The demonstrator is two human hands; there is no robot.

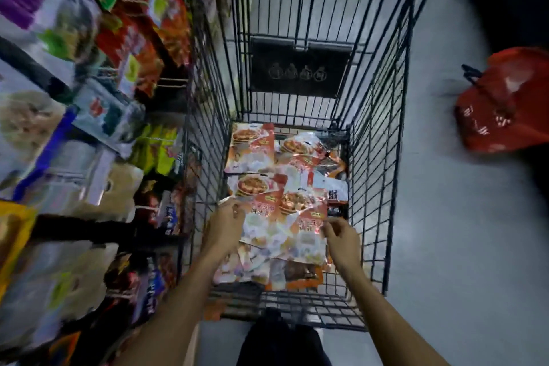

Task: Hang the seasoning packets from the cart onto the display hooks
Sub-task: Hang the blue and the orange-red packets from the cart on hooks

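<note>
Both hands reach down into a black wire cart (377, 134) that stands in a shop aisle; a heap of orange-and-white seasoning packets (267, 181) covers its floor, some flat, some overlapping at angles. The left hand (224, 224) rests on the near left part of the heap, fingers curled down onto the edge of a packet, though the blur hides whether it grips it; the right hand (340, 236) sits at the near right, thumb and forefinger pinched at the corner of the top packet (297, 229), the other fingers loosely bent. To the left of the cart, display shelving (89, 116) carries rows of hanging and stacked packets in many colours, heavily smeared by motion. On the grey floor (463, 246) to the far right lies a red bag (505, 104) with dark handles.
</note>
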